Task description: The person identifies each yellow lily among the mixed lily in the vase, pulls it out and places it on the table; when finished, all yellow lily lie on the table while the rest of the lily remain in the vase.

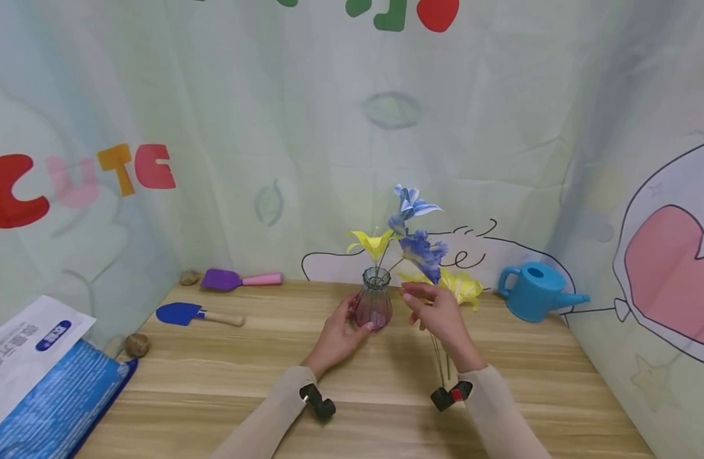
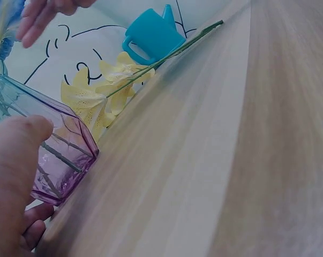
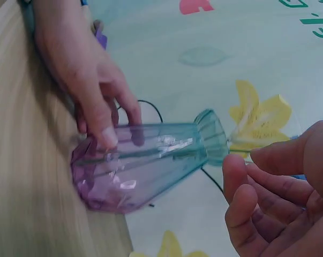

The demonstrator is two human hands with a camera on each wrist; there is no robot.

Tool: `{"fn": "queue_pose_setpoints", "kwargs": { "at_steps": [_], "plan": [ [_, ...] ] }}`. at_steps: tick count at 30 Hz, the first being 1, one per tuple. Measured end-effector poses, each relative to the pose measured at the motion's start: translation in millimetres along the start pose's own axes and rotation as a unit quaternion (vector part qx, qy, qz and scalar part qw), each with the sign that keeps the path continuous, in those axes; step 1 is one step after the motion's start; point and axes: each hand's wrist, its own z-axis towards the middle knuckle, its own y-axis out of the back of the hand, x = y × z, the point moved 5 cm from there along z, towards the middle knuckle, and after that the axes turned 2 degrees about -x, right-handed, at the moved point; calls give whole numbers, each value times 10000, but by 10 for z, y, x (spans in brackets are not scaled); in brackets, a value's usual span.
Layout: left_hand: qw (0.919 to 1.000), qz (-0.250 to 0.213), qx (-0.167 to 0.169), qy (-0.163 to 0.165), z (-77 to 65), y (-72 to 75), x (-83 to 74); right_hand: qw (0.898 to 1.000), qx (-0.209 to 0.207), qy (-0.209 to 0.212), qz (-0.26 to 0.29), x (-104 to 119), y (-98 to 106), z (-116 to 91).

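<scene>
Around the lower part of a glass vase (image 1: 376, 296), teal at the neck and purple at the base, my left hand (image 1: 339, 338) curls its thumb and fingers. The vase stands upright on the table, with a yellow lily (image 1: 373, 243), a blue-and-white flower (image 1: 414, 203) and a ruffled blue flower (image 1: 423, 252) in it. My right hand (image 1: 440, 315) hovers beside the vase's mouth, below the blue flower, fingers loosely bent with nothing gripped. Stems cross the vase's inside in the left wrist view. Behind my right hand, more yellow lilies (image 1: 462, 287) lie on the table.
A blue watering can (image 1: 532, 293) stands at the back right. On the left lie a purple-bladed shovel (image 1: 221, 279), a blue-bladed trowel (image 1: 180, 313), stones (image 1: 137, 345) and a blue-and-white packet (image 1: 59, 382). A printed curtain (image 1: 329, 159) hangs behind the wooden table (image 1: 381, 414).
</scene>
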Motion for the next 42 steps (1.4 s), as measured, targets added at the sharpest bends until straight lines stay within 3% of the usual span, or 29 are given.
{"fn": "queue_pose_setpoints", "kwargs": {
  "at_steps": [16,30,35,42],
  "plan": [
    [10000,15,-22,14,-5,2,-22,9990,-216,31,388,230,-277,181],
    [10000,68,18,-28,-15,21,-44,9992,-296,96,247,315,-438,318],
    [9998,20,-74,-193,-7,16,-34,9996,-268,-38,9,333,-504,335],
    [9996,-8,-74,-274,-11,15,-33,9984,-534,-157,-86,348,-504,302]
  ]
}}
